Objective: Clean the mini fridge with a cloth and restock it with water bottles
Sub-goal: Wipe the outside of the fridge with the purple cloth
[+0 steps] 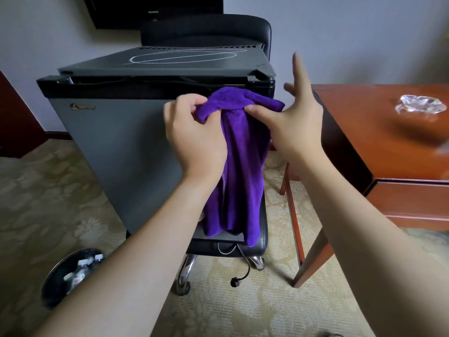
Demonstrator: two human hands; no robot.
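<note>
A grey mini fridge (pixel 116 147) with a black top stands on a black chair, its door closed and facing me. A purple cloth (pixel 239 171) hangs in front of the fridge's right side. My left hand (pixel 194 139) grips the cloth's upper left part with curled fingers. My right hand (pixel 291 117) touches the cloth's top edge with its thumb while its fingers are spread and point upward. Several water bottles (pixel 80 271) lie in a dark round bin at the lower left.
The black chair (pixel 228 246) under the fridge has chrome legs, and a black power cord with plug (pixel 235 283) dangles to the carpet. A wooden desk (pixel 388 152) stands at the right with a glass ashtray (pixel 419 105) on it. The bin (pixel 56 288) sits on the carpet.
</note>
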